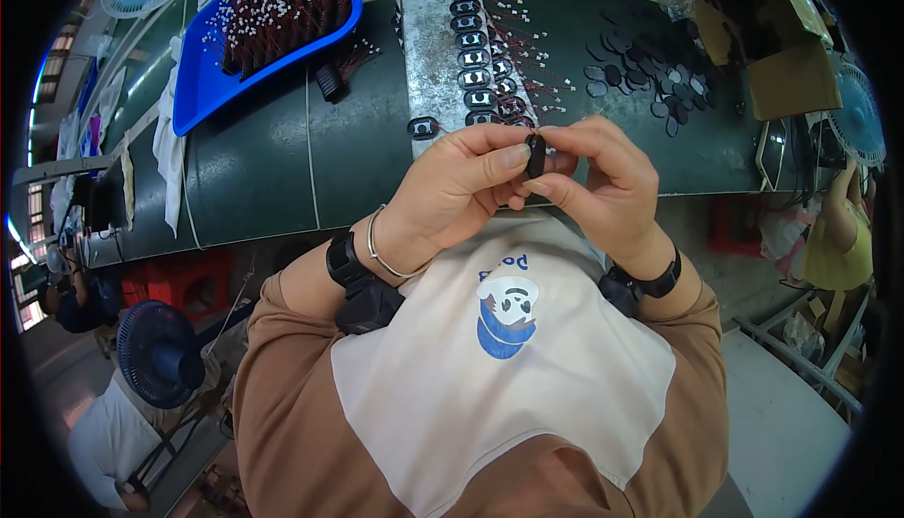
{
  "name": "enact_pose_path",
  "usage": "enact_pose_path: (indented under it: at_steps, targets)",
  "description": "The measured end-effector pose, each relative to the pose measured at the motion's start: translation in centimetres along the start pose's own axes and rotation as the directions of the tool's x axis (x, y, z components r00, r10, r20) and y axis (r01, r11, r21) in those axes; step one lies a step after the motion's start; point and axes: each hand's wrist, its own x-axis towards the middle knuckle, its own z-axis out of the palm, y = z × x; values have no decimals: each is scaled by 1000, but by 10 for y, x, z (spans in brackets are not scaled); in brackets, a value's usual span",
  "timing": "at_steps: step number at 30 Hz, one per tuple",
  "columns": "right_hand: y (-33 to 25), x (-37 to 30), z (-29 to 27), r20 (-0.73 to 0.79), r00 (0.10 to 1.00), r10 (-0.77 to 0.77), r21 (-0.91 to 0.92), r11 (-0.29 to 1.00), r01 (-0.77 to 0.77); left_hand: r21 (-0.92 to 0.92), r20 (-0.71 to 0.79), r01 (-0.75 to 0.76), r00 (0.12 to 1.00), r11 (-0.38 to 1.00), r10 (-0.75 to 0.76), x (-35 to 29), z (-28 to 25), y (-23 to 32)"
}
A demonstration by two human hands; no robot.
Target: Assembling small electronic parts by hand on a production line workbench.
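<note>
My left hand (459, 186) and my right hand (603, 179) meet close to my chest, above the near edge of the green work surface (254, 169). Together they pinch a small black oval part (535, 154) between thumbs and fingertips. Just beyond my hands lies a grey metal plate (431, 42) bearing a row of several small black oval speakers (471, 42) with thin red and black leads. One loose speaker (423, 127) lies beside the plate's near left corner.
A blue tray (202, 71) full of wired parts sits at the far left. Several black oval pads (650, 66) lie scattered at the right near a cardboard box (793, 80). Fans (158, 353) and other seated people are around the bench.
</note>
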Motion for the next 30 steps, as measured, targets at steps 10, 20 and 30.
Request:
enact_pose_path:
  at_steps: [10, 20, 30]
  targets:
    - [-1, -2, -2, 59, 998, 31, -1, 1000, -31, -4, -14, -4, 1000, 1000, 4, 0, -3, -2]
    - [0, -3, 0, 25, 989, -143, -151, 978, 146, 217, -40, -97, 993, 971, 108, -4, -3, -4]
    - [3, -1, 2, 6, 959, -283, -319, 909, 270, 593, -83, -160, 963, 789, 258, -9, 20, 2]
